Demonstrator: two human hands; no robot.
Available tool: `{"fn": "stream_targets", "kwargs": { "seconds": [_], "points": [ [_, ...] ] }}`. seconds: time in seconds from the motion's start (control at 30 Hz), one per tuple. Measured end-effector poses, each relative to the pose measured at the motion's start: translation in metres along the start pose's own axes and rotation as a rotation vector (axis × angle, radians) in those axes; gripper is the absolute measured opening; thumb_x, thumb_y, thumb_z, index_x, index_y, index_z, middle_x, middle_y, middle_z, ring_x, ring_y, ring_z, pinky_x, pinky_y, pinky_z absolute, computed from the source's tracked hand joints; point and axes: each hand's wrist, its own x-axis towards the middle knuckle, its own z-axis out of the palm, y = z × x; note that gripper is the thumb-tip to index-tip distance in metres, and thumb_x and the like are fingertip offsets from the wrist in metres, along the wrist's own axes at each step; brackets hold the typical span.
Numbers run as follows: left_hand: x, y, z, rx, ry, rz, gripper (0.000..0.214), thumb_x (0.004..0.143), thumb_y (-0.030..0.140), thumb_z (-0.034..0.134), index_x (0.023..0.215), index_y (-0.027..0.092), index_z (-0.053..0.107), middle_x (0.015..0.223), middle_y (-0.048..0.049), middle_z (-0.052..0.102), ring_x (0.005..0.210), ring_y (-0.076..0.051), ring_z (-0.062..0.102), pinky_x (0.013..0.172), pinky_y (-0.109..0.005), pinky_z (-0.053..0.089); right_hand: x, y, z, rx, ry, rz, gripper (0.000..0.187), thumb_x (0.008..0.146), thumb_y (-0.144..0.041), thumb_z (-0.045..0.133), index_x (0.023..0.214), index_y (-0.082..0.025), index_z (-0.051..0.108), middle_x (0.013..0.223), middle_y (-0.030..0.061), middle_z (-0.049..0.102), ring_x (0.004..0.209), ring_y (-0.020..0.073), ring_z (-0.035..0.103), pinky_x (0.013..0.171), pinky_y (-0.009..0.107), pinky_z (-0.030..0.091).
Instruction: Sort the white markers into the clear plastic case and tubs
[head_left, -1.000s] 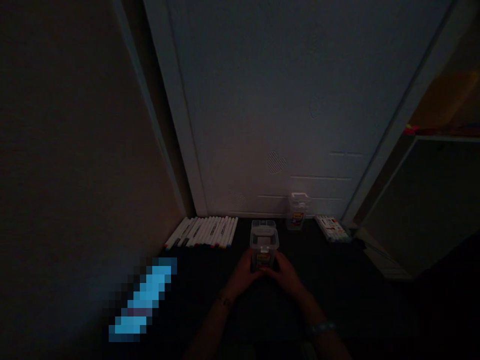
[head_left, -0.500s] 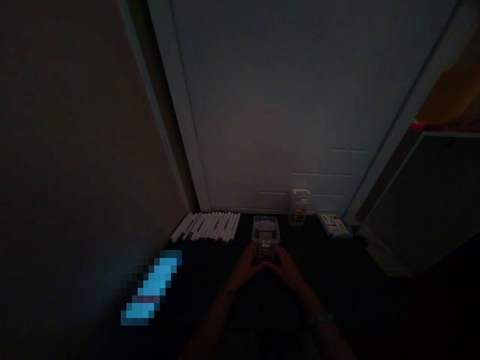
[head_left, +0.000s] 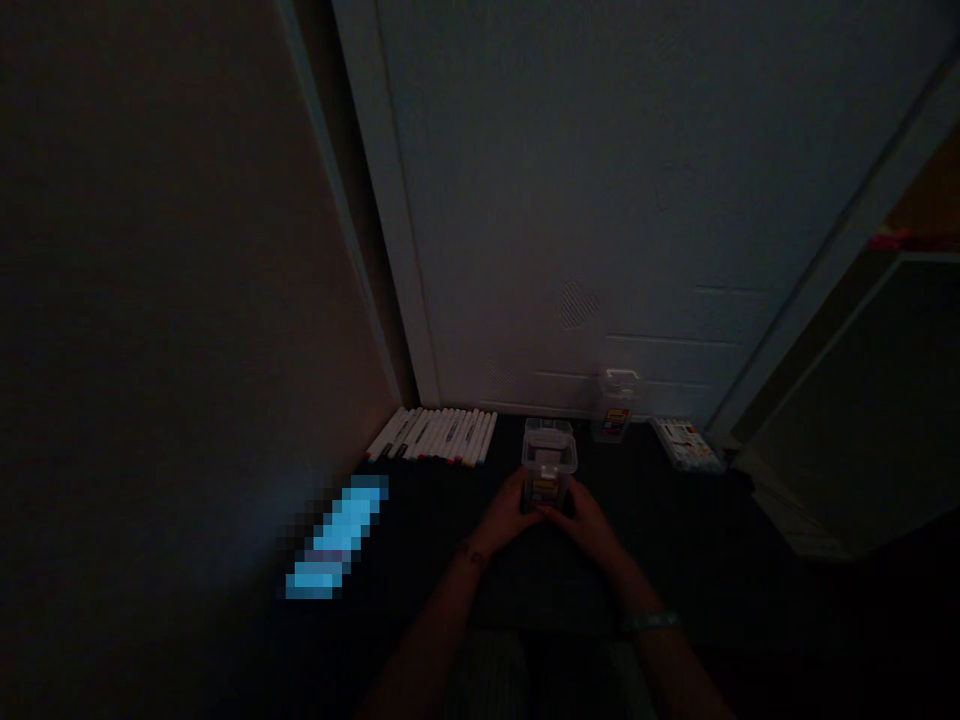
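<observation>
The scene is very dim. A small clear plastic box (head_left: 549, 458) with a lid and a coloured label stands on the dark floor in front of me. My left hand (head_left: 507, 515) is wrapped round its left side and my right hand (head_left: 586, 518) round its right side, fingers closed on it near the base. A light band circles my right wrist.
A row of several white markers (head_left: 435, 436) lies to the left by the white door (head_left: 585, 200). A second clear box (head_left: 614, 406) stands against the door, with a flat pack of markers (head_left: 686, 443) to its right. A glowing blue blurred patch (head_left: 336, 538) lies at left. A wall rises on the left.
The view has shifted, so everything sits further right and higher in the frame. Both hands stay on the clear box, which has barely moved on the floor.
</observation>
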Motion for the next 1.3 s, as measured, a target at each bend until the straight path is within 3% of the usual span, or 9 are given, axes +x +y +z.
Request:
{"fn": "stream_targets", "kwargs": {
  "seconds": [0.4, 0.57, 0.7, 0.77, 1.07, 1.3],
  "points": [
    [-0.002, -0.002, 0.001, 0.235, 0.056, 0.049, 0.069, 0.067, 0.034, 0.069, 0.127, 0.021, 0.038, 0.130, -0.0095, 0.043, 0.119, -0.026, 0.039, 0.099, -0.042, 0.032, 0.004, -0.004, -0.002, 0.088, 0.046, -0.006, 0.057, 0.072, -0.039, 0.064, 0.123, -0.023, 0.044, 0.119, 0.0068, 0.056, 0.107, 0.0231, 0.053, 0.091, 0.038, 0.042],
    [0.000, -0.007, 0.003, 0.342, 0.047, 0.074, 0.080, 0.068, 0.039, 0.067, 0.134, 0.021, 0.028, 0.136, -0.0107, 0.037, 0.123, -0.027, 0.035, 0.101, -0.042, 0.031, 0.013, -0.001, -0.004, 0.112, 0.063, 0.018, 0.055, 0.073, -0.037, 0.064, 0.122, -0.024, 0.044, 0.117, 0.0060, 0.057, 0.105, 0.0228, 0.055, 0.089, 0.038, 0.044],
    [0.001, -0.012, 0.006, 0.439, 0.105, 0.077, 0.089, 0.069, 0.043, 0.065, 0.139, 0.019, 0.015, 0.143, -0.0136, 0.024, 0.130, -0.028, 0.024, 0.105, -0.046, 0.024, 0.031, 0.004, -0.008, 0.126, 0.058, 0.002, 0.051, 0.073, -0.034, 0.064, 0.120, -0.025, 0.047, 0.116, 0.0048, 0.059, 0.104, 0.0224, 0.057, 0.088, 0.039, 0.045],
    [0.000, -0.012, 0.006, 0.454, 0.117, 0.072, 0.090, 0.071, 0.042, 0.063, 0.140, 0.019, 0.010, 0.143, -0.0133, 0.024, 0.130, -0.028, 0.025, 0.105, -0.046, 0.025, 0.043, 0.008, -0.012, 0.135, 0.059, -0.012, 0.049, 0.073, -0.033, 0.063, 0.119, -0.026, 0.048, 0.114, 0.0044, 0.060, 0.102, 0.0221, 0.058, 0.088, 0.039, 0.046],
    [-0.002, -0.009, 0.004, 0.483, 0.106, 0.075, 0.074, 0.075, 0.038, 0.059, 0.136, 0.020, 0.021, 0.139, -0.0113, 0.031, 0.128, -0.026, 0.030, 0.104, -0.046, 0.028, 0.088, 0.031, -0.011, 0.138, 0.063, -0.048, 0.048, 0.071, -0.032, 0.064, 0.117, -0.025, 0.050, 0.112, 0.0043, 0.061, 0.104, 0.0230, 0.057, 0.088, 0.041, 0.046],
    [-0.002, -0.010, 0.005, 0.495, 0.108, 0.101, 0.068, 0.076, 0.035, 0.059, 0.134, 0.022, 0.028, 0.134, -0.0095, 0.038, 0.125, -0.026, 0.034, 0.103, -0.046, 0.030, 0.099, 0.041, 0.002, 0.100, 0.151, -0.056, 0.054, 0.075, -0.037, 0.060, 0.124, -0.025, 0.043, 0.119, 0.0057, 0.057, 0.108, 0.0222, 0.055, 0.092, 0.041, 0.043]
  ]
}}
